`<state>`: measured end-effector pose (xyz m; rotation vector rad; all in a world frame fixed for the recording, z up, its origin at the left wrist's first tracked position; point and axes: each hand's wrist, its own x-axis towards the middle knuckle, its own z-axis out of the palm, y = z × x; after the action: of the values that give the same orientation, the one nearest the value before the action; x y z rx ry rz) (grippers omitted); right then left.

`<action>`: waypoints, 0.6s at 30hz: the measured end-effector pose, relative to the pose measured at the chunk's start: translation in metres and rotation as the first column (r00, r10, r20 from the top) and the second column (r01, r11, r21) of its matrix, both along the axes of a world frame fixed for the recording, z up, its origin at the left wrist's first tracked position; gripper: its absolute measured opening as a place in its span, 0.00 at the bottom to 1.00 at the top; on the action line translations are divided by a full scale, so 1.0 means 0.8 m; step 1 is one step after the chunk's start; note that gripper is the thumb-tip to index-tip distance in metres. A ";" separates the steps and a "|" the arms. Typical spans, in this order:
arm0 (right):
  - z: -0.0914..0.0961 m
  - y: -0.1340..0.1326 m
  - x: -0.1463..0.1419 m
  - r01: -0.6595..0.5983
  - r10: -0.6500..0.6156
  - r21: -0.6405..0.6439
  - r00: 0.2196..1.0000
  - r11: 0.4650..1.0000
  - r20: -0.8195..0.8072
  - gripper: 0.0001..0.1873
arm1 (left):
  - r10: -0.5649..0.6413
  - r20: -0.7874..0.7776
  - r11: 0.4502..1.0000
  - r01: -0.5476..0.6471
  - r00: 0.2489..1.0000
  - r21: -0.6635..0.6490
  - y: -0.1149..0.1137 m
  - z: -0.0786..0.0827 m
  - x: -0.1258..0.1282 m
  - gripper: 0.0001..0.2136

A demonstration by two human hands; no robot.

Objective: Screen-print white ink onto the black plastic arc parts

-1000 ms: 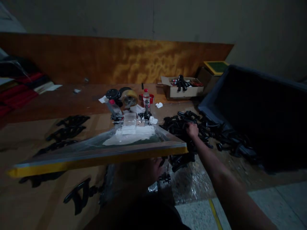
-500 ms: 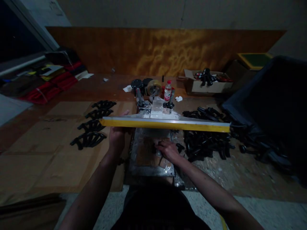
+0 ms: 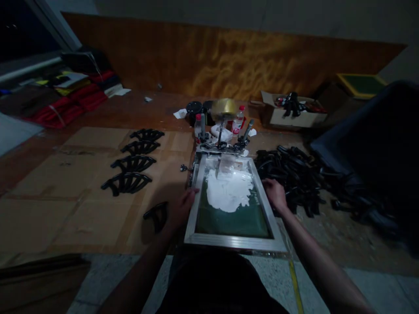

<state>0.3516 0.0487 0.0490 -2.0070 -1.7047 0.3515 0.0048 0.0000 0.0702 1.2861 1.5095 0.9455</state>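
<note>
A metal-framed printing screen with green mesh lies flat in front of me, with a patch of white ink spread on its far half. My left hand rests against the frame's left rail, fingers curled on its edge. My right hand grips the right rail. The frame's far end is held by hinge clamps. One black plastic part lies just left of my left hand.
Several black curved parts lie in a row on cardboard at left. A heap of black parts sits right of the screen beside a dark bin. Behind the clamps stand a tape roll, bottles and an open box.
The screen was raised on its hinge with my left hand holding it and my right hand underneath; now it lies flat, with a hand on each side rail.
</note>
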 end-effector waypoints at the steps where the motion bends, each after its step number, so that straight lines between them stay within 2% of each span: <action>1: 0.008 0.010 0.000 -0.005 0.004 0.040 1.000 0.999 0.027 0.16 | -0.015 0.018 0.998 0.016 1.000 -0.059 -0.005 -0.017 0.000 0.25; 3: 0.025 0.029 -0.021 -0.101 0.088 0.146 0.992 0.984 0.089 0.21 | -0.041 0.055 0.989 0.048 0.998 -0.140 -0.008 -0.047 0.002 0.33; 5: 0.041 0.046 -0.061 -0.275 0.246 0.158 0.952 0.948 0.182 0.29 | -0.059 0.068 0.982 0.070 0.996 -0.174 -0.004 -0.070 0.003 0.36; 7: 0.053 0.054 -0.102 -0.393 0.382 -0.004 0.892 0.920 0.244 0.26 | -0.069 0.048 0.984 0.076 0.996 -0.158 0.001 -0.085 0.003 0.36; 10: 0.054 0.043 -0.141 -0.412 0.496 -0.309 0.821 0.857 0.282 0.13 | -0.081 0.015 0.987 0.082 0.997 -0.136 0.006 -0.095 0.002 0.34; 11: 0.050 0.032 -0.146 -0.422 0.528 -0.355 0.797 0.834 0.293 0.12 | -0.088 0.013 0.986 0.089 0.996 -0.139 0.006 -0.096 0.002 0.34; 13: 0.039 0.006 -0.145 -0.503 0.611 -0.365 0.730 0.784 0.305 0.11 | -0.092 0.010 0.987 0.093 0.996 -0.135 0.006 -0.098 0.002 0.32; 14: 0.034 -0.008 -0.141 -0.570 0.666 -0.349 0.683 0.743 0.301 0.12 | -0.093 0.005 0.987 0.093 0.996 -0.129 0.006 -0.098 0.002 0.31; 16: 0.031 -0.027 -0.130 -0.709 0.780 -0.326 0.564 0.626 0.271 0.12 | -0.100 -0.002 0.987 0.099 0.995 -0.129 0.005 -0.099 0.001 0.30; 18: 0.034 -0.032 -0.121 -0.800 0.861 -0.319 0.459 0.507 0.219 0.12 | -0.112 0.007 0.983 0.112 0.994 -0.147 0.004 -0.099 0.001 0.30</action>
<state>0.2549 0.0233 0.0761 -1.1613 -2.9499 0.4786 0.0054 0.0033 -0.0091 1.2510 1.4634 0.7464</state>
